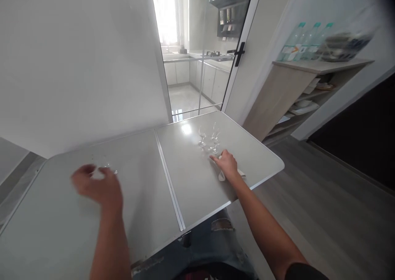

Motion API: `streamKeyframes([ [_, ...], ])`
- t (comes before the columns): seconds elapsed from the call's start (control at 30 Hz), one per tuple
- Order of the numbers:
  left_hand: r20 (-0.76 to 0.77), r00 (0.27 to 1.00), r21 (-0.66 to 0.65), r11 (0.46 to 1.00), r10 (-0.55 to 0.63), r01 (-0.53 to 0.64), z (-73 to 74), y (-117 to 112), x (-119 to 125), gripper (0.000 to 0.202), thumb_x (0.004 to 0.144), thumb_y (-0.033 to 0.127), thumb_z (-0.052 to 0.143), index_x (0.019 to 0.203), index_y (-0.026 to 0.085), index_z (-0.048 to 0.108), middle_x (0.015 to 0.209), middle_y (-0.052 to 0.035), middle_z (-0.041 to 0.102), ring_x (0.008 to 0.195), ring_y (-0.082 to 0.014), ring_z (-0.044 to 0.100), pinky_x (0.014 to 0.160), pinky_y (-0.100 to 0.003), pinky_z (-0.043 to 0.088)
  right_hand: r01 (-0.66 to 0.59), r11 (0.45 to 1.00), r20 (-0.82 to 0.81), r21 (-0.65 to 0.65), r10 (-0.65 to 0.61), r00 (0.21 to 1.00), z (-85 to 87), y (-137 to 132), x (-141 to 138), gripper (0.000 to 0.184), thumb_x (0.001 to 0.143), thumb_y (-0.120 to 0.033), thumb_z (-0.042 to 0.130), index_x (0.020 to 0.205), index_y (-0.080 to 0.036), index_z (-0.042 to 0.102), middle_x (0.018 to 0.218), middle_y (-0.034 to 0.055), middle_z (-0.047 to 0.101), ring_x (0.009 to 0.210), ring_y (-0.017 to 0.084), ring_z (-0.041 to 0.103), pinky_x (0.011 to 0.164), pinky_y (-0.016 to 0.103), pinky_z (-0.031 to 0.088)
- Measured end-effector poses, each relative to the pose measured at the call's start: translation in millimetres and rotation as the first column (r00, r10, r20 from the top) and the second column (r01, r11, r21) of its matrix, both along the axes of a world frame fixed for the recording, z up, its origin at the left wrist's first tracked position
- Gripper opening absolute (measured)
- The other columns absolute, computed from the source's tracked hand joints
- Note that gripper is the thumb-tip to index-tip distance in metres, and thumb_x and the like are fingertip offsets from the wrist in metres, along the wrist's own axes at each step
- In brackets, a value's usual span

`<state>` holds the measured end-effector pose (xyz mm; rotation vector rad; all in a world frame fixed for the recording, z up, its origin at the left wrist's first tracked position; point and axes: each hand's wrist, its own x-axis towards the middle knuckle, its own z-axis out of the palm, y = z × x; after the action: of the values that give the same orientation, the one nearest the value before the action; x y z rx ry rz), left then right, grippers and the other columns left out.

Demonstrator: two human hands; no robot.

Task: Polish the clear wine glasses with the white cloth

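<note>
My left hand (97, 187) hovers over the left half of the white folding table (148, 197), blurred by motion, its fingers curled near a small clear glass (106, 166) that barely shows. My right hand (226, 164) lies flat on a white cloth (222, 175) on the right half of the table. Just beyond its fingertips stand two small stemmed glasses (208, 139), upright and apart from the hand.
A metal seam (169, 181) splits the table down the middle. A white wall runs behind it. A glass door (237, 53) leads into a kitchen. A wooden shelf unit (305, 94) at the right holds water bottles (304, 41) and a bowl.
</note>
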<state>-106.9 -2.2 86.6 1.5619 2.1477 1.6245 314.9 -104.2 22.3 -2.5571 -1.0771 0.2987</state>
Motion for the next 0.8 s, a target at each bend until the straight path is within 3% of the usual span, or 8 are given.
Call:
streamKeyframes([
  [0.07, -0.084, 0.960, 0.037, 0.962, -0.266, 0.269, 1.6, 0.0, 64.8, 0.020, 0.079, 0.016, 0.056, 0.097, 0.022, 0.061, 0.106, -0.0072, 0.063, 0.110, -0.0295, 0.060, 0.106, -0.049, 0.043, -0.008, 0.997, -0.049, 0.078, 0.012, 0.999, 1.1, 14.8, 14.1, 0.069, 0.077, -0.068, 0.070, 0.121, -0.015, 0.065, 0.122, 0.0161, 0.065, 0.105, 0.027, 0.067, 0.087, 0.033, 0.050],
  [0.13, -0.027, 0.812, -0.061, 0.812, -0.583, 0.581, -11.2, 4.2, 131.7, 0.016, 0.081, 0.013, 0.054, 0.086, 0.021, 0.068, 0.094, -0.0058, 0.066, 0.093, -0.0239, 0.065, 0.094, -0.042, 0.051, -0.002, 0.989, -0.095, 0.146, 0.016, 0.995, 0.3, 31.4, 24.2, 0.068, 0.075, -0.065, 0.075, 0.122, -0.016, 0.068, 0.134, 0.0164, 0.058, 0.107, 0.025, 0.067, 0.090, 0.032, 0.050],
  [0.2, 0.107, 0.650, -0.126, 0.638, -0.752, 0.759, -31.0, 11.5, 189.8, 0.017, 0.083, 0.016, 0.060, 0.091, 0.022, 0.074, 0.103, -0.0075, 0.069, 0.094, -0.0225, 0.068, 0.086, -0.037, 0.055, -0.008, 0.976, -0.125, 0.217, 0.036, 0.991, -2.6, 45.8, 32.6, 0.062, 0.076, -0.059, 0.077, 0.119, -0.016, 0.072, 0.142, 0.0167, 0.053, 0.115, 0.025, 0.064, 0.097, 0.031, 0.048],
  [0.23, 0.139, 0.585, -0.156, 0.566, -0.799, 0.810, -40.8, 15.7, 213.5, 0.015, 0.082, 0.020, 0.067, 0.093, 0.023, 0.076, 0.112, -0.0092, 0.069, 0.103, -0.0243, 0.067, 0.085, -0.037, 0.056, -0.021, 0.967, -0.134, 0.256, 0.057, 0.989, -4.6, 51.5, 36.6, 0.058, 0.076, -0.057, 0.077, 0.118, -0.017, 0.073, 0.145, 0.0163, 0.051, 0.122, 0.025, 0.061, 0.102, 0.031, 0.046],
  [0.3, 0.200, 0.522, -0.189, 0.490, -0.829, 0.851, -56.0, 24.7, 249.6, 0.017, 0.080, 0.027, 0.075, 0.096, 0.023, 0.079, 0.132, -0.0120, 0.063, 0.113, -0.0267, 0.065, 0.086, -0.037, 0.057, -0.059, 0.944, -0.156, 0.325, 0.115, 0.981, -8.6, 60.3, 43.9, 0.052, 0.078, -0.052, 0.077, 0.117, -0.019, 0.075, 0.151, 0.0145, 0.048, 0.132, 0.025, 0.054, 0.108, 0.030, 0.042],
  [0.47, 0.221, 0.359, -0.259, 0.301, -0.907, 0.918, -67.6, 44.9, 296.4, 0.031, 0.075, 0.028, 0.084, 0.104, 0.019, 0.080, 0.155, -0.0166, 0.046, 0.082, -0.0174, 0.071, 0.095, -0.040, 0.056, -0.159, 0.899, -0.194, 0.407, 0.255, 0.947, -14.1, 74.0, 56.4, 0.041, 0.079, -0.039, 0.076, 0.116, -0.022, 0.077, 0.159, 0.0095, 0.041, 0.137, 0.024, 0.051, 0.112, 0.029, 0.039],
  [0.7, 0.270, 0.358, -0.188, 0.315, -0.894, 0.930, -70.5, 59.1, 326.0, 0.031, 0.075, 0.006, 0.077, 0.106, 0.015, 0.079, 0.132, -0.0149, 0.066, 0.076, -0.0136, 0.070, 0.086, -0.036, 0.060, -0.294, 0.868, -0.074, 0.401, 0.351, 0.934, -20.4, 89.1, 61.9, 0.037, 0.083, -0.030, 0.066, 0.117, -0.019, 0.075, 0.145, 0.0114, 0.052, 0.126, 0.026, 0.059, 0.110, 0.035, 0.044],
  [0.8, 0.296, 0.410, -0.164, 0.377, -0.863, 0.912, -71.9, 51.5, 318.1, 0.029, 0.077, 0.004, 0.075, 0.103, 0.015, 0.079, 0.120, -0.0122, 0.070, 0.081, -0.0138, 0.070, 0.079, -0.032, 0.062, -0.325, 0.860, -0.066, 0.393, 0.379, 0.923, -21.1, 92.1, 63.0, 0.037, 0.080, -0.025, 0.064, 0.116, -0.018, 0.074, 0.136, 0.0130, 0.059, 0.125, 0.027, 0.059, 0.111, 0.039, 0.044],
])
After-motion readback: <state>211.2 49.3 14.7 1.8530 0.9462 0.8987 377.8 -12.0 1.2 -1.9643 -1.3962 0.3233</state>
